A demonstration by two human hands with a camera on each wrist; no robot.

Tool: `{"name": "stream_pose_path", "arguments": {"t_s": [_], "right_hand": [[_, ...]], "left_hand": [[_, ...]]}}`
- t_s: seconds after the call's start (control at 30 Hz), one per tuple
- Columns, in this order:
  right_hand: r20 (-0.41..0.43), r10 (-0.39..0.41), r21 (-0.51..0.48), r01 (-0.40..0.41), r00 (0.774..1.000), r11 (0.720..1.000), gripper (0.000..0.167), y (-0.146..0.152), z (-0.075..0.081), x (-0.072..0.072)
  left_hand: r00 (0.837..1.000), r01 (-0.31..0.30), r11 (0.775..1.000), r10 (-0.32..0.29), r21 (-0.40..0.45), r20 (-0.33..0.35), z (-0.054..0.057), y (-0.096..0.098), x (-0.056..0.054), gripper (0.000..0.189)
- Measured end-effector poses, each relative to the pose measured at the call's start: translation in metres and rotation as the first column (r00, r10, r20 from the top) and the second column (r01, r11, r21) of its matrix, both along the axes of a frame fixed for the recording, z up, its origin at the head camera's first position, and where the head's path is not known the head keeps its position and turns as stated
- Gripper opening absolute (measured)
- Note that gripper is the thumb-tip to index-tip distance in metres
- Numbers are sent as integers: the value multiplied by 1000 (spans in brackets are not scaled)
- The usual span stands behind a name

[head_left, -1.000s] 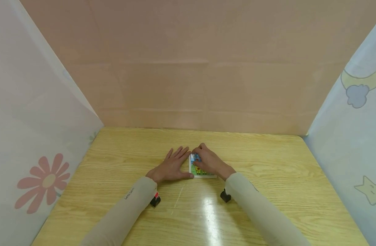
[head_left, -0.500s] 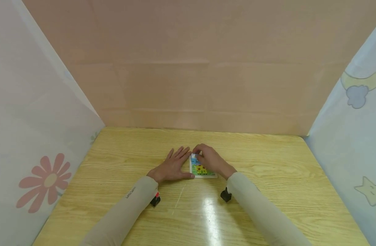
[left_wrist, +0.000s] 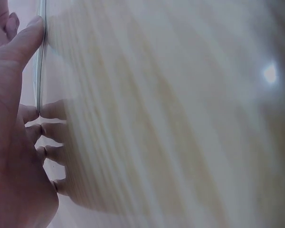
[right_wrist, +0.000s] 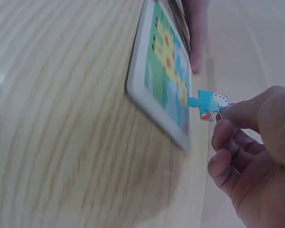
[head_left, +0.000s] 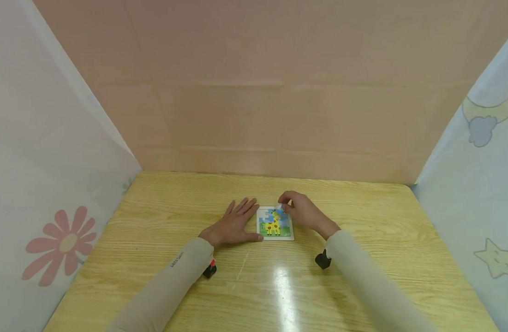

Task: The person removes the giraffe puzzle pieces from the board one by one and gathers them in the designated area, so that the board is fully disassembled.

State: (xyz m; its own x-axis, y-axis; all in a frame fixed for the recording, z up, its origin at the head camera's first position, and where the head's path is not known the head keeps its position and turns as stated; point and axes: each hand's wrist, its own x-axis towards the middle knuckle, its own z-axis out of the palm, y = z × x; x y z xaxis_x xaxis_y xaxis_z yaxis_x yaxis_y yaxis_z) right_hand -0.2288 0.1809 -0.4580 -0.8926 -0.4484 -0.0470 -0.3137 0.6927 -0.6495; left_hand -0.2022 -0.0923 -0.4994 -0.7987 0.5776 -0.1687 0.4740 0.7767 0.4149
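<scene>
thumb and fingertips of the right hand [right_wrist: 261, 156] pinch a blue puzzle piece [right_wrist: 211, 103] with white and red printing on it, the lower fingers curled loosely beneath. the piece is held up at the far right corner of the puzzle board [head_left: 274, 239]; i cannot tell whether its knob touches the rim. the left hand [head_left: 233, 228] lies released and flat on the desk [head_left: 382, 230], fingers straight and spread, its thumb tip on the board's near left corner and its forefinger tip at the far left corner

the board lies flat about midway between the desk's left and right edges, short of the far edge. it shows a yellow giraffe [head_left: 272, 226] with red spots, and a pale gap shows at its far left corner. in the head view the right fingers partly hide the far right corner. a black camera [head_left: 210, 270] sits under the left sleeve [head_left: 170, 281] and another under the right sleeve [head_left: 370, 276]. a brown wall [head_left: 237, 115] stands along the far edge

half a second ago the right hand was over the board's far left part, hiding the giraffe's head, which now shows; the left hand has stayed in place
</scene>
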Motion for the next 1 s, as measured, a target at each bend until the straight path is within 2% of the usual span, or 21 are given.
{"name": "stream_pose_path", "arguments": {"t_s": [0.27,0.5,0.7,1.0], "right_hand": [[8,-59,19,58,998,998,21,35,0,-1],[-2,-67,49,67,998,997,21,57,-4,-1],[0,-72,58,72,997,996,20,60,-9,-2],[-49,-91,117,96,995,989,20,56,-18,-3]], "left_hand": [[1000,3,1000,-3,8,15,0,-2,-1,105],[1000,17,1000,-18,9,17,-1,-5,-1,105],[999,38,999,-39,10,14,2,-7,-3,105],[998,48,999,-49,13,44,5,-10,-4,105]]}}
